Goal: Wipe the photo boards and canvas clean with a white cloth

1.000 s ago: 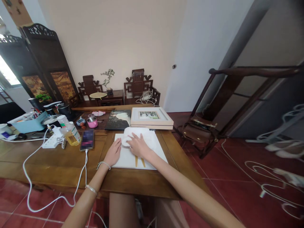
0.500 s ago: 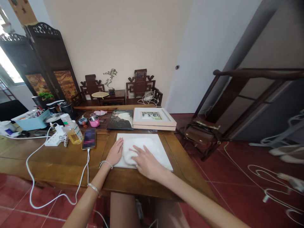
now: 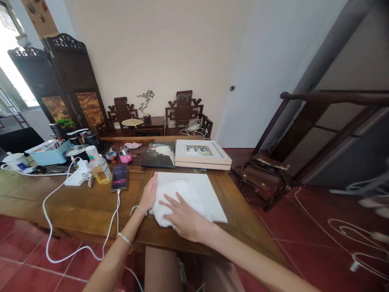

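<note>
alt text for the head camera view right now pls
A person's right hand rests, fingers spread, on a white cloth that covers part of a white board, while the left hand lies along the board's left edge. Beyond them on the wooden table are a phone, a bottle and a framed picture.

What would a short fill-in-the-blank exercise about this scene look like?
The right hand rests on a cloth coloured ____.
Two bracelets circle the ____ arm.
The mug behind the phone is ____ on the outside.
The light-framed picture lies to the ____ of the dark picture.

Missing words: white; left; pink; right.
</note>
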